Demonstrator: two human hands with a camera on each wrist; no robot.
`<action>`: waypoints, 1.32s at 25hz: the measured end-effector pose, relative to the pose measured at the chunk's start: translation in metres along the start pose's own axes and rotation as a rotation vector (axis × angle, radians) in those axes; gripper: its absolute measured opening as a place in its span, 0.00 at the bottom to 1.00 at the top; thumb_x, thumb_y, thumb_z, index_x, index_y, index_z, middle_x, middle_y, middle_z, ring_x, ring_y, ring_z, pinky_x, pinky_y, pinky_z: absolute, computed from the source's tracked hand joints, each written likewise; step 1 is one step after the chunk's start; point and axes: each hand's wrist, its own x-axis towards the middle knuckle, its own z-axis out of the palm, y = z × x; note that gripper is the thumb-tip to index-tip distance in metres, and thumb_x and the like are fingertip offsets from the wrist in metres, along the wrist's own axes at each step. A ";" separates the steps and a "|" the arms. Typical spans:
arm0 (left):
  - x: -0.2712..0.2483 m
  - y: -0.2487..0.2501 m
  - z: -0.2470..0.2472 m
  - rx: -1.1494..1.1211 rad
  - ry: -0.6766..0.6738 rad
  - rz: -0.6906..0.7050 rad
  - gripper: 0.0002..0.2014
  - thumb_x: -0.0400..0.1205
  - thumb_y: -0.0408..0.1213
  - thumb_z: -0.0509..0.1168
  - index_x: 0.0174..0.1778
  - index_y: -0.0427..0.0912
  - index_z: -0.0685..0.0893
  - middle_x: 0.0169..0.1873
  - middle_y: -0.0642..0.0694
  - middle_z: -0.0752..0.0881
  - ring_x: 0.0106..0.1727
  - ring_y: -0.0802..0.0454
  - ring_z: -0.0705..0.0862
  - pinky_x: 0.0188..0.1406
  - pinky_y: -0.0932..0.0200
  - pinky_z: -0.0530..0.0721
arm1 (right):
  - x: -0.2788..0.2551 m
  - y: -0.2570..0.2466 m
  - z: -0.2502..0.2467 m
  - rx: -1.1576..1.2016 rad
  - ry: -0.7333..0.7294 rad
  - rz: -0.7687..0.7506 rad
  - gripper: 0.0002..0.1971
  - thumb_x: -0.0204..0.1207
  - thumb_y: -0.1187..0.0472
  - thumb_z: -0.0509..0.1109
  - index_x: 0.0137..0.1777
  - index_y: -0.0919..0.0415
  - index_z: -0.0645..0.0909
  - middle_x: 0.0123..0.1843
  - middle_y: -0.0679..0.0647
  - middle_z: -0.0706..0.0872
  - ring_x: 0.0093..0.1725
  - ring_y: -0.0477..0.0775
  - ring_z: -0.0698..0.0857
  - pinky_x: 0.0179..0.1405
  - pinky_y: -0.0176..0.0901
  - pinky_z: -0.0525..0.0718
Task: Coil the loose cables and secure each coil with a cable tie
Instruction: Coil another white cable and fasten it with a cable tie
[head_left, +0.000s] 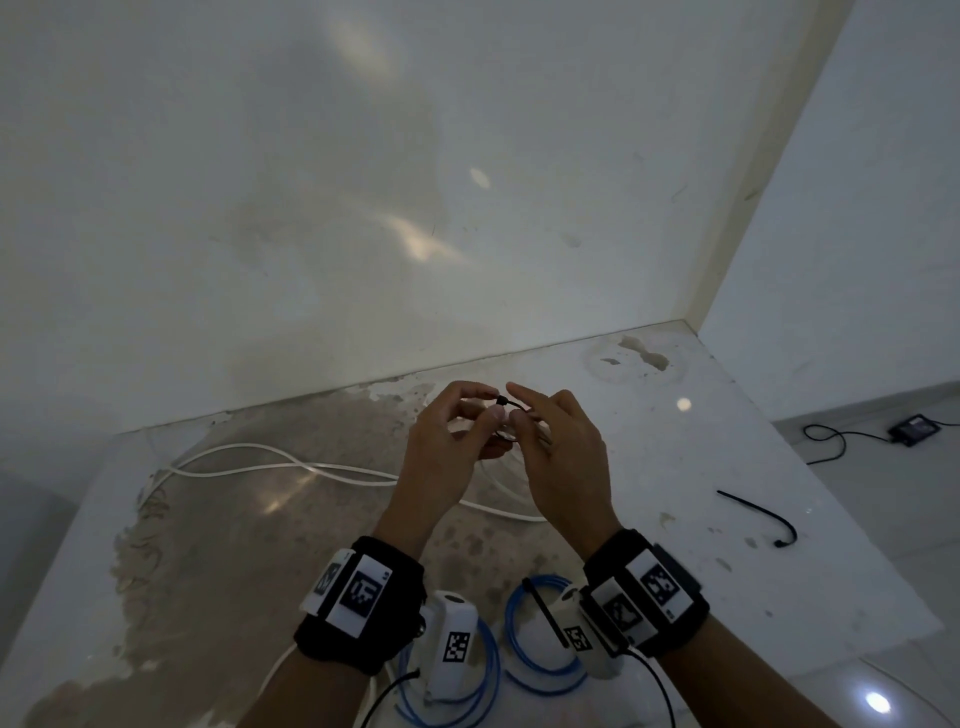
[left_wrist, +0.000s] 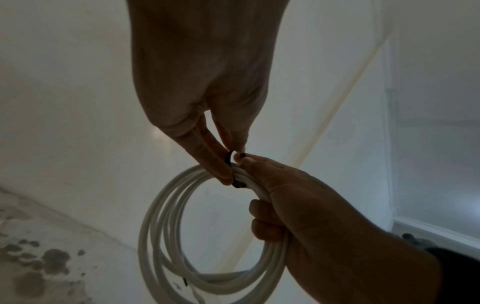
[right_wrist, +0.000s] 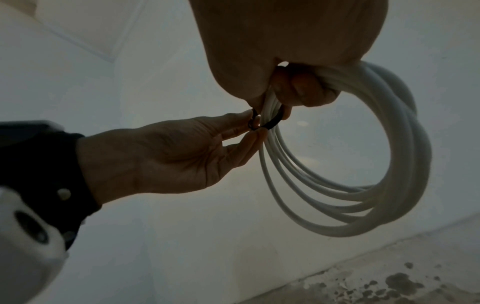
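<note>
A white cable coil of several loops hangs above the table. My right hand grips one side of the coil, fingers curled round the bundled strands. A black cable tie loops around the bundle just beside that grip. My left hand pinches the tie between thumb and fingertips. In the head view the tie's small head shows between both hands, and the coil is mostly hidden behind them.
More white cable lies loose on the stained marble table. Blue coils lie near the front edge, one with a black tie. A spare black tie lies right. The wall is close behind. A black adapter sits on the floor.
</note>
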 end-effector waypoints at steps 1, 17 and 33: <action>0.000 0.001 -0.001 -0.007 0.002 0.003 0.06 0.84 0.31 0.67 0.55 0.38 0.84 0.46 0.36 0.87 0.39 0.46 0.92 0.40 0.57 0.90 | 0.000 0.000 -0.001 0.040 -0.006 0.019 0.15 0.85 0.54 0.65 0.69 0.51 0.83 0.48 0.48 0.80 0.41 0.40 0.82 0.34 0.24 0.77; 0.003 0.001 -0.002 0.038 0.036 -0.103 0.10 0.87 0.37 0.63 0.44 0.33 0.79 0.46 0.36 0.86 0.42 0.44 0.92 0.40 0.52 0.91 | 0.000 0.003 0.013 0.294 -0.083 0.044 0.11 0.85 0.59 0.65 0.64 0.53 0.84 0.56 0.51 0.85 0.56 0.39 0.83 0.51 0.30 0.83; -0.021 -0.054 -0.041 0.474 -0.056 -0.676 0.30 0.81 0.66 0.55 0.41 0.38 0.78 0.30 0.42 0.81 0.25 0.53 0.84 0.27 0.57 0.80 | 0.028 0.009 -0.007 0.606 0.129 0.333 0.07 0.85 0.59 0.67 0.54 0.55 0.87 0.46 0.51 0.89 0.33 0.45 0.77 0.34 0.37 0.75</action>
